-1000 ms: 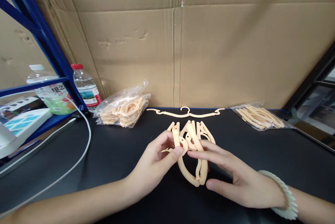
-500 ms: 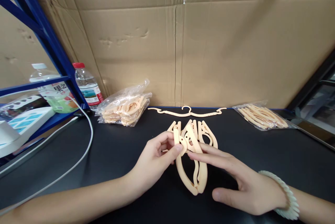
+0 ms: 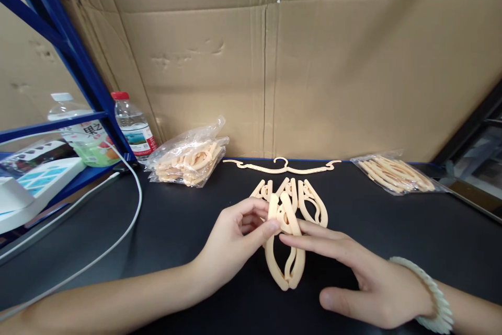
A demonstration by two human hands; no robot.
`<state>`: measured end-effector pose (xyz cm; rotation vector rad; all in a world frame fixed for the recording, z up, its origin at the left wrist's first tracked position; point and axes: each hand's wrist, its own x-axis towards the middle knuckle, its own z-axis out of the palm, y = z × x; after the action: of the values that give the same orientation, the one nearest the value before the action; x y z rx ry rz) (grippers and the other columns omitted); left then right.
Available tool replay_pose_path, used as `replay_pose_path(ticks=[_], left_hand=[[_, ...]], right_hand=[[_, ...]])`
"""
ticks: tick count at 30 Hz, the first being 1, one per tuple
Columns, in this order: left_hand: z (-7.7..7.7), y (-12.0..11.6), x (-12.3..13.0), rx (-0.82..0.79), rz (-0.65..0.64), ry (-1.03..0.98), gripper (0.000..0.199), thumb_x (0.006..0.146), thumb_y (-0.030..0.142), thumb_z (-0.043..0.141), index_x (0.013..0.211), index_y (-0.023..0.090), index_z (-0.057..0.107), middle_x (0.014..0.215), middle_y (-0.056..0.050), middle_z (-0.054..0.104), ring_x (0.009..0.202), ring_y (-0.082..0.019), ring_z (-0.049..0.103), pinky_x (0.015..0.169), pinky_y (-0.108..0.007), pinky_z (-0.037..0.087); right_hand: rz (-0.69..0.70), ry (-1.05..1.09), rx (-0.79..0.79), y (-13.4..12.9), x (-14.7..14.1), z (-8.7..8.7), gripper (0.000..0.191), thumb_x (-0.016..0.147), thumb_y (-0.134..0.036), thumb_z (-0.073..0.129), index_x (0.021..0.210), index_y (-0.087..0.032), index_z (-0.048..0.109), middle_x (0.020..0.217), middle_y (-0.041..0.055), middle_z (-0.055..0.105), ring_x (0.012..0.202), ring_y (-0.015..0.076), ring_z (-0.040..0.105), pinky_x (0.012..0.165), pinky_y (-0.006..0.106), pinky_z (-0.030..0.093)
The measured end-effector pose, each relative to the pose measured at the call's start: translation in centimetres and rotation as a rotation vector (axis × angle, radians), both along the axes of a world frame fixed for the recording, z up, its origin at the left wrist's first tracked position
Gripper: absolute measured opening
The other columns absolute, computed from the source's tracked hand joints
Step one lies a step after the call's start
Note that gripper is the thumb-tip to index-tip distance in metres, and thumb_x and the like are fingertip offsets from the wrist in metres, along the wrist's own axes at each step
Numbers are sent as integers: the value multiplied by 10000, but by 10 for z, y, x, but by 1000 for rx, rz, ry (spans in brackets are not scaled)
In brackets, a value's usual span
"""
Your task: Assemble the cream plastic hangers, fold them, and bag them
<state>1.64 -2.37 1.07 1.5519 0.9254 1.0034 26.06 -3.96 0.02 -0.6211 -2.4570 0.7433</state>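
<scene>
A cream folding clothes hanger [image 3: 297, 267], folded into a narrow loop, is held up over the black table. My left hand [image 3: 231, 241] pinches its upper left side between thumb and fingers. My right hand [image 3: 361, 272] reaches in from the right with fingers stretched out and thumb spread apart. Its index finger lies across the front of the hanger's right arm, and another finger goes behind it. Just beyond, several folded hangers [image 3: 319, 209] of the same kind lie in a row, partly covered by the held one and my left hand. A pale bracelet [image 3: 427, 285] circles my right wrist.
An unfolded hanger [image 3: 280, 169] lies along the table's back edge. Clear bags of hangers sit at left [image 3: 188, 165] and right [image 3: 398, 173]. At left stand a red-capped bottle [image 3: 135, 134], a blue rack [image 3: 74, 58] and a white cable [image 3: 139, 204]. Cardboard [image 3: 333, 73] walls the back.
The held hanger's two upper ends have come closer together, and its lower tip has shifted slightly left. Both hands keep nearly the same places. The whole view has shifted slightly.
</scene>
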Motion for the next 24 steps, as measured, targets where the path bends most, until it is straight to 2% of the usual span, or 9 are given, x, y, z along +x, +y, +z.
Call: replay_pose_path(ticks=[3,6,10,12,14,17,20,24], left_hand=[[3,1,1,-28,0,3,228,808,354,696,862,144,626,847,-52,692,784,-181,660,742,-295,521],[11,10,-4,-39,58,-32,244,790,363,702,871,145,629,875,-54,707,815,-188,673,791,-310,528],[24,43,-26,8,274,35,280,726,363,732,886,146,654,917,-58,731,870,-194,678,798,-286,518],[24,64,-42,8,393,149,311,696,367,729,909,154,653,835,-45,734,799,-193,684,687,-270,518],[19,82,-55,3,437,200,319,680,335,720,920,143,636,739,-40,717,692,-195,678,597,-275,501],[6,96,-64,18,417,275,348,681,321,703,967,144,612,711,-39,716,661,-203,680,599,-296,511],[-8,96,-63,87,367,372,316,721,330,652,985,163,601,709,-21,708,689,-204,674,649,-314,513],[-21,90,-58,266,362,510,258,778,342,577,983,187,588,735,-4,672,665,-189,606,670,-329,471]], right_hand=[[33,15,-41,0,1,2,731,863,-239,657,1491,-334,295,1563,54,277,1427,234,272,1160,411,255],[9,74,-98,5,2,5,636,874,-260,649,1446,-340,381,1598,34,160,1457,256,173,1173,446,210],[-88,217,-169,15,6,8,443,911,-271,598,1337,-356,509,1566,17,241,1461,264,152,1155,467,272],[-139,260,-188,21,9,7,366,919,-292,589,1277,-361,562,1532,20,298,1449,272,190,1136,470,312],[-212,284,-197,27,10,5,310,918,-321,591,1226,-356,602,1508,30,322,1430,281,235,1126,480,327],[-321,305,-203,32,11,-1,259,909,-369,602,1163,-345,645,1481,46,344,1418,292,250,1115,501,332],[-362,308,-204,33,11,-4,232,906,-403,597,1120,-344,664,1452,54,376,1411,296,260,1093,510,358],[-409,287,-162,35,10,-4,228,913,-427,575,1097,-334,673,1429,59,400,1385,295,313,1096,511,351]])
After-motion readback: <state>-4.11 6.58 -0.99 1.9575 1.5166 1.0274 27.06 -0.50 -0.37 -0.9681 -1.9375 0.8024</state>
